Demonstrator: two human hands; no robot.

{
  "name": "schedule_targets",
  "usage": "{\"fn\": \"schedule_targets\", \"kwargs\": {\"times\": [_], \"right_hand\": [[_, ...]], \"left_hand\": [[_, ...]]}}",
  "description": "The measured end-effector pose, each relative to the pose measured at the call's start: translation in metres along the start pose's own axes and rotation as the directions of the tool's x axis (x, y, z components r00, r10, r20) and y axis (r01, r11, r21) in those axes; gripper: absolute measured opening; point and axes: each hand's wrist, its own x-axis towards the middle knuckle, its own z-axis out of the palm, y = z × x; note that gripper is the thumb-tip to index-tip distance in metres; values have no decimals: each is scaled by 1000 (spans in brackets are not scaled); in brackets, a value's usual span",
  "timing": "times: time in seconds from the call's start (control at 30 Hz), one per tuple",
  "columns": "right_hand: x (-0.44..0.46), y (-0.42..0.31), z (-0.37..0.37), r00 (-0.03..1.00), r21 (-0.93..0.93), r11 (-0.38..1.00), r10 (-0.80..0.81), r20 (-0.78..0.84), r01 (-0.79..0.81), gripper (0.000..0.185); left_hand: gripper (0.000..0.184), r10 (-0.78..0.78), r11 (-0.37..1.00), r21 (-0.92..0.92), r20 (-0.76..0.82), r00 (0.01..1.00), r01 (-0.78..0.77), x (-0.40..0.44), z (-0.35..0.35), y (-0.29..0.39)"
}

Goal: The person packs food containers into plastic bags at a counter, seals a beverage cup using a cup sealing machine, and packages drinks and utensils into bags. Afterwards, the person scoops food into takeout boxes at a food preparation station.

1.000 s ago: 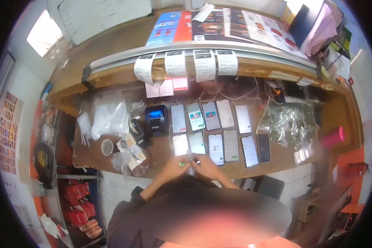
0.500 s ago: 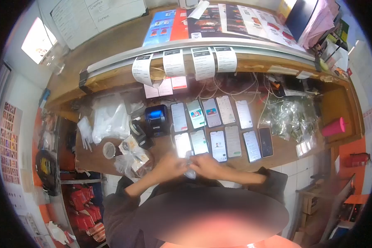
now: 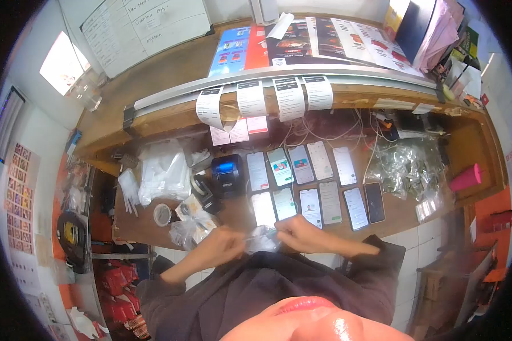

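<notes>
A small clear plastic bag is stretched between both hands at the desk's front edge, in front of the lit phones. My left hand is closed at the bag's left side, a little blurred. The right side of the bag is pinched in my right hand, just below a phone. Phones lie face up in two rows, most with lit screens; one dark phone ends the front row. What the bag contains cannot be made out.
A black printer stands left of the phones, beside a tape dispenser and white plastic bags. Receipts hang from the shelf edge. Clear packets and a pink cup are at the right.
Both hands have moved apart, and the plastic bag, bunched between them before, is now spread out. The camera view has shifted slightly.
</notes>
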Motion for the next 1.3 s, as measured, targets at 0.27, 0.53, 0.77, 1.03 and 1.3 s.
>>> {"fn": "schedule_targets", "kwargs": {"times": [0.27,0.53,0.77,1.03,1.3], "right_hand": [[8,20,27,959,27,998,-54,-279,64,13],[37,48,49,892,-266,852,-439,109,451,24],[109,95,-1,958,297,928,-267,106,226,24],[226,223,-60,943,-739,658,-132,-306,-148,39],[234,231,-60,903,-838,529,-285,-322,-132,33]], "left_hand": [[42,-261,527,-777,238,935,345,-12,48,-76],[82,-213,-314,-949,111,971,39,57,74,-76],[76,-393,-264,-930,-138,909,-256,52,87,-119],[77,-489,-370,-788,-286,824,-493,25,83,-135],[81,-558,-301,-800,-293,776,-519,27,79,-134]]}}
